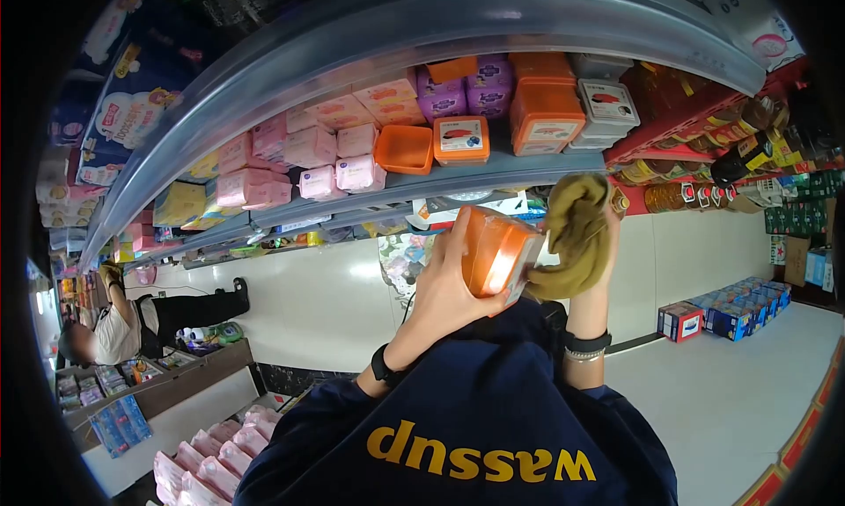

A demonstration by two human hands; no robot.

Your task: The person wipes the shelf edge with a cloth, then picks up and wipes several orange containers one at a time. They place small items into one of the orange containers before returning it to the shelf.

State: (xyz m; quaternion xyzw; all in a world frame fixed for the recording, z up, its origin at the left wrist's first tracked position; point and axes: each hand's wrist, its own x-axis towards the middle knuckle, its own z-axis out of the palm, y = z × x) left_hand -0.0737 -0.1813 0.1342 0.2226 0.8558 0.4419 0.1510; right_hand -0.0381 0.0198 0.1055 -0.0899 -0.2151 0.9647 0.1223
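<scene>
My left hand (438,290) grips an orange plastic food container (495,249) with a greyish lid, tilted on its side in front of my chest. My right hand (613,233) is mostly hidden behind a bunched olive-green cloth (576,246), which it holds close against the container's lid side. Beyond my hands, an open-topped orange container (404,149) stands on the shelf beside a labelled orange container (462,140). Farther right are stacked orange containers (547,119) and pale grey containers with labels (607,103).
Pink packs (361,173) and purple packs (440,97) fill the grey shelf (528,165) leftward. Oil bottles (669,196) sit at the right by a red rack. Boxed packs (735,308) line the floor. Another person (123,330) stands at far left, near a low counter.
</scene>
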